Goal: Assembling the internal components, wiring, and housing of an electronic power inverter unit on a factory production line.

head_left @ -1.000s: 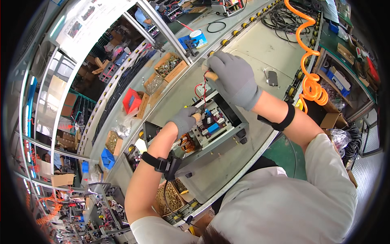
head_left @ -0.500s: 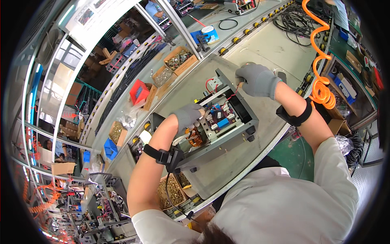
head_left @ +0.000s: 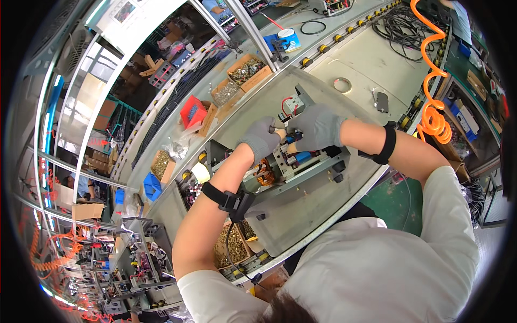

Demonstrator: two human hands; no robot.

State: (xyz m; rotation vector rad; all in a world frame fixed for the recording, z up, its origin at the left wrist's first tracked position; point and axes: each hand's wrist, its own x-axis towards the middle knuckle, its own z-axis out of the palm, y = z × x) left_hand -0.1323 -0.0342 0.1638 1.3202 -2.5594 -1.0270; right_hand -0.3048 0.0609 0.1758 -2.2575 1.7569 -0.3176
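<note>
A grey metal equipment case (head_left: 293, 187) lies open on the work surface in front of me, a circuit board with blue and white parts (head_left: 304, 156) inside it. A copper-wound coil (head_left: 264, 173) sits at its left end. My left hand (head_left: 263, 139), in a grey glove, is closed over the case, thumb and fingers pinched together. My right hand (head_left: 318, 129), gloved alike, meets it from the right with its fingers bent inward. Whatever is between the fingertips is too small and covered to make out. Behind them stands a white terminal part with red wires (head_left: 292, 104).
Boxes of small metal hardware (head_left: 249, 72) and a red bin (head_left: 193, 112) stand on the far left. A tape roll (head_left: 342, 85) lies beyond my right hand, near black cables (head_left: 401, 29). An orange coiled hose (head_left: 433, 126) hangs at the right. A box of screws (head_left: 229, 247) sits near my left forearm.
My right hand has come left and down from beyond the case to meet my left hand over the board. My left hand has shifted slightly up and right. The tape roll is now uncovered.
</note>
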